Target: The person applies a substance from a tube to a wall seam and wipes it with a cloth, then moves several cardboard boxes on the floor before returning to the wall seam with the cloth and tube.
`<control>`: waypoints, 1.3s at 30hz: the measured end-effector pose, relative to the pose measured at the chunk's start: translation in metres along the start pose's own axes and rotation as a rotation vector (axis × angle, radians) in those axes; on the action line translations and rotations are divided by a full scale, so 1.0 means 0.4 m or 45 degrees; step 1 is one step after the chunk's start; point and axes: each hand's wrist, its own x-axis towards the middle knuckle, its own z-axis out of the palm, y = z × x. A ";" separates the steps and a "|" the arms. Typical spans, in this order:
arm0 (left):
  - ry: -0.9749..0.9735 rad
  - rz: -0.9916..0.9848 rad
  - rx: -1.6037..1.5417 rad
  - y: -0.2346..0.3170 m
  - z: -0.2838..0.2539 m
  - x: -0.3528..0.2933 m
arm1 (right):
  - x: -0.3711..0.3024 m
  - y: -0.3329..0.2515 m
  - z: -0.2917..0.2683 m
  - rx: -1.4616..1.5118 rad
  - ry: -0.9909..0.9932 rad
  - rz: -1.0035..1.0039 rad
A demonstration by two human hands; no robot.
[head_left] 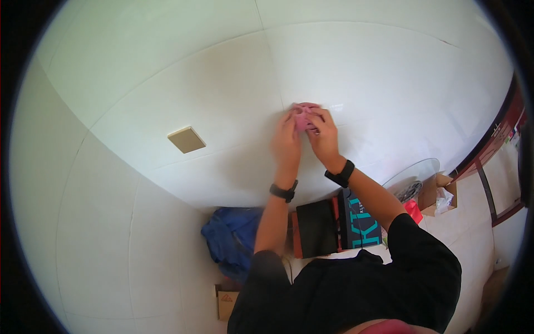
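Note:
Both my arms reach up to the white tiled wall (356, 72). A small pink object (302, 120) is between my hands, at or close against the wall; its exact kind does not show. My left hand (286, 136) closes on its left side, slightly blurred. From the right, my right hand (324, 133) grips it with bent fingers. The fingers hide much of its outline. On each wrist sits a black band (284, 192).
Left of my hands, a beige square plate (187, 140) is fixed to the wall. Below stand a blue bag or cloth bundle (231, 236), a black-topped item (316, 228), a dark box with teal lettering (359, 222) and an open cardboard box (439, 195). A reddish-brown door frame (492, 139) is at right.

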 end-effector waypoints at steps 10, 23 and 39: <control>0.351 0.169 0.038 0.041 -0.062 0.243 | 0.228 -0.121 0.014 0.094 -0.063 -0.247; 0.025 0.274 -0.315 0.137 0.099 0.186 | 0.150 -0.012 -0.156 -0.564 0.217 -0.135; -0.176 0.034 -0.091 0.028 -0.036 0.103 | 0.094 -0.040 -0.058 -0.579 -0.240 -0.218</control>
